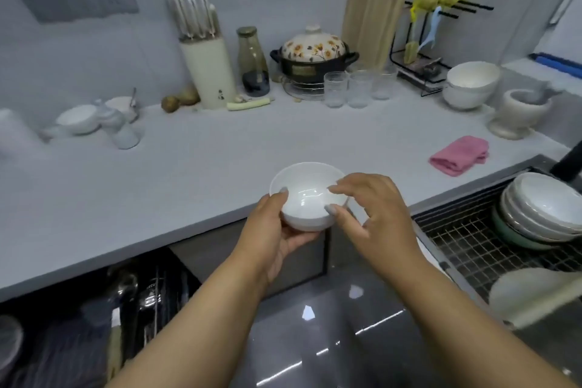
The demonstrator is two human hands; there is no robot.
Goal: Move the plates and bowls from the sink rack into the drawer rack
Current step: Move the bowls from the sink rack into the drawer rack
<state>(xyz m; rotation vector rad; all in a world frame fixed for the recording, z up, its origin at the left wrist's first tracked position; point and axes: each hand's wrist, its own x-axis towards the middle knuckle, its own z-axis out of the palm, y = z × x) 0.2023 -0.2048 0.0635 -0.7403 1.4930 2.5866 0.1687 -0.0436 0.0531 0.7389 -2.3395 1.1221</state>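
Grey speckled table along a pale tiled wall — knife block, flowered pot, glasses, pink cloth. Sink rack at right holds stacked plates and bowls; drawer rack open lower left. Small white bowl, glossy, upright — held above the table edge. Left hand cups it, grip clamped; right hand fingers loose, touching the rim.
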